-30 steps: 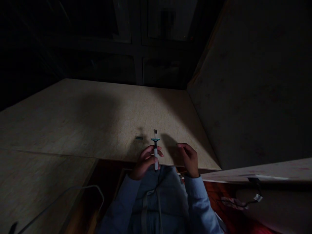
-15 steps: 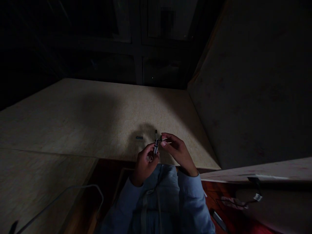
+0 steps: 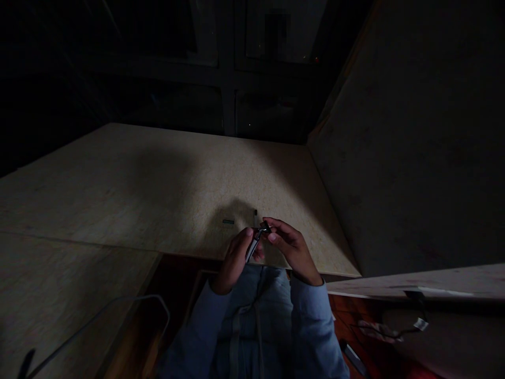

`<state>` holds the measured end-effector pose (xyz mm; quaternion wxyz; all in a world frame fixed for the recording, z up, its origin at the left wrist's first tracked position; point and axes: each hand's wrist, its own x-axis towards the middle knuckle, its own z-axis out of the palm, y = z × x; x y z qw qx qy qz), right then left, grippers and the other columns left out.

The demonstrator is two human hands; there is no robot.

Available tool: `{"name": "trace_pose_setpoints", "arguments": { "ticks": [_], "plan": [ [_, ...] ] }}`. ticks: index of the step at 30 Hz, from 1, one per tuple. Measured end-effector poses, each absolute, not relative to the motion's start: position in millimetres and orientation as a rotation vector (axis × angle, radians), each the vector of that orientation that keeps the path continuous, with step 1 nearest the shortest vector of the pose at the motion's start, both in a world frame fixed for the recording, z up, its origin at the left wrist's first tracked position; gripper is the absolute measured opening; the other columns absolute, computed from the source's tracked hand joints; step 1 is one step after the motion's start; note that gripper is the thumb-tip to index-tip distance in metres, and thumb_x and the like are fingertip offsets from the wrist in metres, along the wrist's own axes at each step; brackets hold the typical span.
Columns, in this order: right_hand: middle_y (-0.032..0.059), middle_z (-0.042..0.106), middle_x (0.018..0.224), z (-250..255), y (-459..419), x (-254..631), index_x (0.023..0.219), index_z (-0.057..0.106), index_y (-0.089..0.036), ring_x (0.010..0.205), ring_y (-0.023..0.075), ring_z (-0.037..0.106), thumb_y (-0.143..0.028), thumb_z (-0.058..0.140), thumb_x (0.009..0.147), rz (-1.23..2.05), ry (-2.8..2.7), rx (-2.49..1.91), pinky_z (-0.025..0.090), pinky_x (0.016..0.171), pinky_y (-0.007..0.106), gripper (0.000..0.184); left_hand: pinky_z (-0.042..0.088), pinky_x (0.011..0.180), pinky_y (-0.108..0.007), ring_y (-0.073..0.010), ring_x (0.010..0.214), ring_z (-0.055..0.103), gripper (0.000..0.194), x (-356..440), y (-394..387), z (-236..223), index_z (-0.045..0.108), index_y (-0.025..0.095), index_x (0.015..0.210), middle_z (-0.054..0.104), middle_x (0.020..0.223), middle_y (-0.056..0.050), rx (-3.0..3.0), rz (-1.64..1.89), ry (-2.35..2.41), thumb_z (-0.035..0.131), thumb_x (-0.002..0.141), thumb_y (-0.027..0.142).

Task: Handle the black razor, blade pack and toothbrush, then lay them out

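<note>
At the near edge of a pale tabletop (image 3: pixel 177 205), a person in blue sleeves works on a razor (image 3: pixel 252 249) with both hands; the left hand (image 3: pixel 233 259), curled closed, grips its handle, while the right hand (image 3: pixel 295 250), partly closed, pinches the head (image 3: pixel 266 227) between thumb and fingers; the razor is up off the surface, handle and head meeting between the hands; a small dark bar (image 3: pixel 228 221) and a slim dark-tipped piece (image 3: pixel 255 216) lie beyond, neither in a grip; whether the head is firmly seated or loose, and so how much handling remains, cannot be told; fingers cover part of the razor, and dim light blurs the two pieces' details.
</note>
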<state>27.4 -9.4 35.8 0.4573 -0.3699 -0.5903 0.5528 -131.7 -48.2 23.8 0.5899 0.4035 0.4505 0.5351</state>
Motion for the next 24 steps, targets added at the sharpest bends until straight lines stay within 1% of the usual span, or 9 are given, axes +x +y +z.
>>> {"name": "trace_pose_setpoints", "arguments": {
  "ticks": [3, 5, 7, 12, 16, 19, 24],
  "plan": [
    [0.0062, 0.07, 0.106, 32, -10, 29, 0.124, 0.07, -0.023, 0.095, 0.0175, 0.066, -0.047, 0.071, 0.087, 1.378, -1.457, -0.911, 0.053, 0.088, 0.031, 0.045, 0.038, 0.048, -0.022, -0.0104, 0.054, 0.051, 0.056, -132, -41, 20, 0.061, 0.014, 0.088, 0.058, 0.07, -0.002, 0.871, 1.19, 1.016, 0.057, 0.087, 0.071],
    [0.0061, 0.069, 0.107, 31, -10, 30, 0.126, 0.069, -0.024, 0.095, 0.0172, 0.066, -0.046, 0.07, 0.088, 1.384, -1.449, -0.904, 0.053, 0.089, 0.031, 0.044, 0.032, 0.045, -0.021, -0.008, 0.05, 0.045, 0.052, -133, -36, 20, 0.061, 0.014, 0.086, 0.054, 0.066, 0.0, 0.864, 1.18, 0.968, 0.062, 0.086, 0.066],
    [0.0057, 0.07, 0.107, 32, -12, 31, 0.127, 0.069, -0.024, 0.093, 0.0163, 0.065, -0.045, 0.07, 0.089, 1.384, -1.432, -0.895, 0.052, 0.087, 0.03, 0.043, 0.03, 0.045, -0.02, -0.007, 0.049, 0.041, 0.05, -133, -33, 23, 0.062, 0.014, 0.085, 0.054, 0.064, 0.0, 0.873, 1.171, 0.922, 0.065, 0.085, 0.064],
    [0.0045, 0.07, 0.104, 33, -16, 32, 0.129, 0.067, -0.026, 0.091, 0.0153, 0.066, -0.041, 0.069, 0.091, 1.41, -1.385, -0.84, 0.052, 0.085, 0.029, 0.041, 0.027, 0.046, -0.021, -0.0058, 0.048, 0.039, 0.049, -132, -31, 29, 0.064, 0.013, 0.083, 0.054, 0.066, -0.001, 0.904, 1.171, 0.921, 0.068, 0.083, 0.061],
    [0.0045, 0.07, 0.103, 32, -18, 30, 0.129, 0.067, -0.026, 0.09, 0.0154, 0.067, -0.04, 0.068, 0.091, 1.419, -1.377, -0.827, 0.053, 0.081, 0.028, 0.04, 0.023, 0.045, -0.021, -0.0057, 0.049, 0.038, 0.052, -132, -35, 32, 0.063, 0.013, 0.08, 0.055, 0.068, -0.001, 0.914, 1.203, 0.977, 0.07, 0.08, 0.065],
    [0.0048, 0.07, 0.1, 33, -20, 27, 0.129, 0.066, -0.026, 0.089, 0.0164, 0.067, -0.041, 0.068, 0.091, 1.413, -1.385, -0.819, 0.053, 0.079, 0.029, 0.041, 0.023, 0.045, -0.021, -0.006, 0.05, 0.037, 0.053, -133, -39, 36, 0.063, 0.013, 0.079, 0.055, 0.068, -0.002, 0.949, 1.224, 1.007, 0.069, 0.08, 0.066],
    [0.0038, 0.068, 0.098, 40, -24, 26, 0.13, 0.066, -0.027, 0.082, 0.0146, 0.064, -0.041, 0.068, 0.091, 1.404, -1.407, -0.784, 0.054, 0.083, 0.031, 0.042, 0.026, 0.048, -0.022, -0.0065, 0.051, 0.037, 0.052, -135, -44, 43, 0.064, 0.013, 0.08, 0.053, 0.065, 0.0, 1.022, 1.259, 1.025, 0.066, 0.084, 0.065]
  ]
}}
